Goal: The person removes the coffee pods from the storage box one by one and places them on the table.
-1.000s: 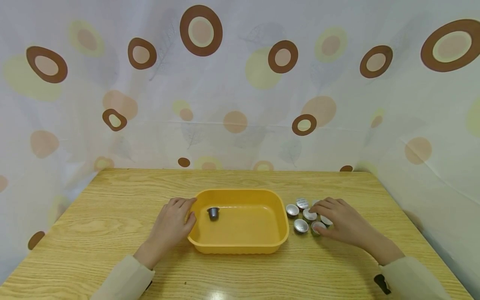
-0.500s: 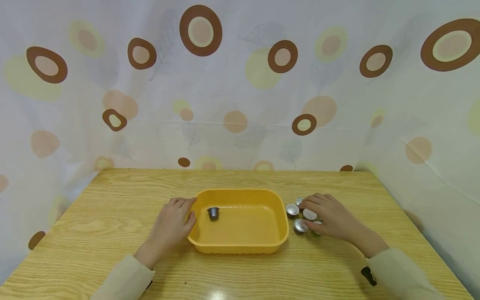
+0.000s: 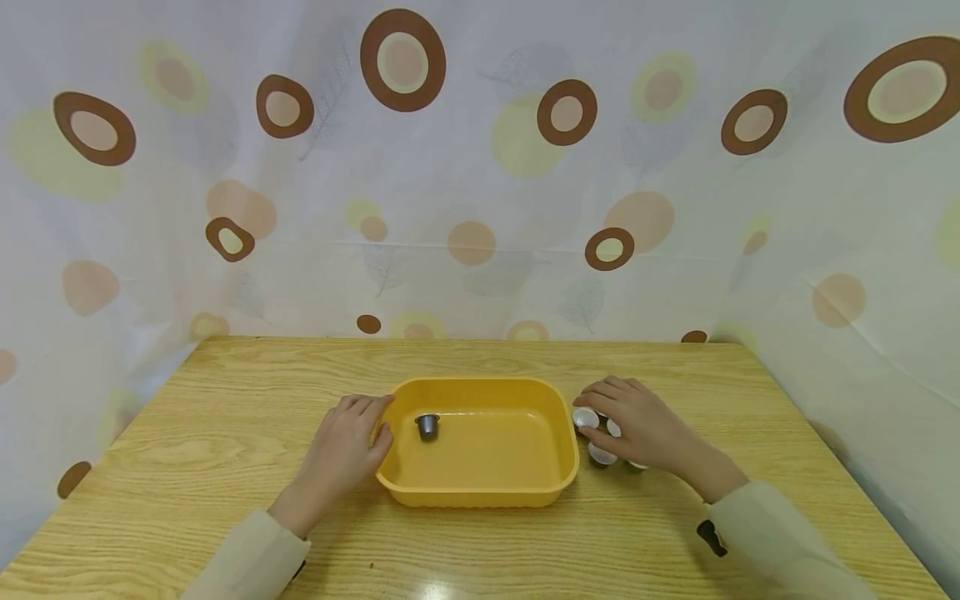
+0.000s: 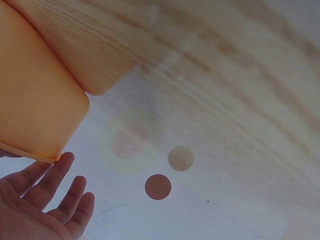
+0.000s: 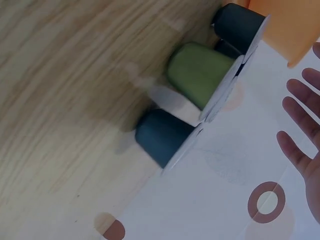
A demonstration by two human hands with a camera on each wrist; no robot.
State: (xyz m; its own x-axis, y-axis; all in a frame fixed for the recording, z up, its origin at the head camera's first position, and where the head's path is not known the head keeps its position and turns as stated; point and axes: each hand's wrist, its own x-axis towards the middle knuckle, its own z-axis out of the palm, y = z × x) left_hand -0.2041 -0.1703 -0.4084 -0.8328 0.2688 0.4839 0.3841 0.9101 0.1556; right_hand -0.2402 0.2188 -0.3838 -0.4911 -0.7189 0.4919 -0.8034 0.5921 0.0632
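Observation:
My left hand point(image 3: 341, 446) rests at the left rim of a yellow plastic tray point(image 3: 480, 498). In the left wrist view, the fingertips of this hand point(image 4: 47, 200) meet the tray's rim point(image 4: 30, 153), with the other fingers loosely bent outside. One dark coffee capsule point(image 3: 427, 427) lies on its side inside the tray. My right hand point(image 3: 633, 421) hovers over the coffee capsules right of the tray, its thumb and fingers spread around a silver-lidded capsule point(image 3: 585, 419). The right wrist view has a green capsule point(image 5: 200, 72) and a dark teal capsule point(image 5: 162, 135) standing lid-up, apart from the relaxed fingers of that hand point(image 5: 307, 110).
Another capsule point(image 3: 602, 454) stands close by, and more are partly hidden under the right hand. Everything is on a wooden table point(image 3: 262, 400). A patterned white curtain point(image 3: 480, 183) hangs behind the table and at its sides.
My right hand has moved left across the capsules, from the group's right side to the capsule nearest the tray. The left hand, tray and capsule in it have stayed put.

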